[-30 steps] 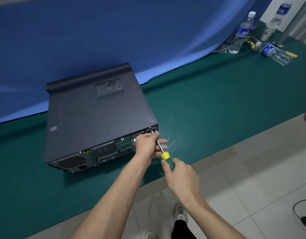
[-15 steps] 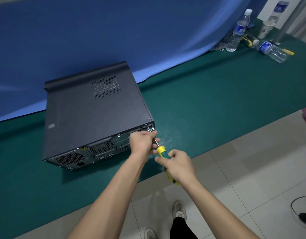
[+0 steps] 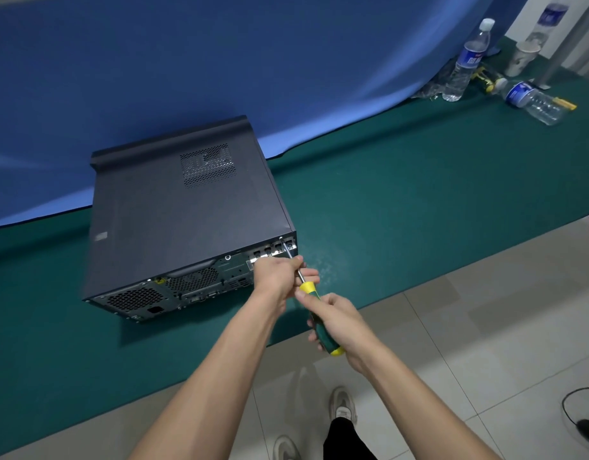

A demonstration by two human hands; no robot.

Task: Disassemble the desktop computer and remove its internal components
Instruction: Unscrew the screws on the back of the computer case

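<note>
- One desktop computer [image 3: 186, 214], a dark grey case, lies on its side on the green mat [image 3: 402, 200], left of the middle, its far edge against the blue cloth [image 3: 220, 61]
- Its upward panel is plain, with one perforated vent patch [image 3: 208, 165] near the far edge and a small pale sticker near the left edge
- The near end is the rear panel [image 3: 186, 290]: a honeycomb power-supply grille with a socket at the left, a round fan grille in the middle, ports and slot covers to the right
- One screwdriver [image 3: 314, 307], green handle with yellow ends, its metal shaft reaching to the top right corner of the rear panel
- The right hand [image 3: 339, 322] is wrapped round the handle
- The left hand [image 3: 281, 277] pinches the shaft, its fingers curled beside the slot covers
- Far right on the mat: one bottle upright [image 3: 467, 61], one bottle lying down [image 3: 532, 99], one paper cup [image 3: 523, 58]; a third bottle [image 3: 550, 19] shows partly behind
- Two shoes [image 3: 342, 406] on the tiled floor [image 3: 469, 327]; a black cable at the right edge
</note>
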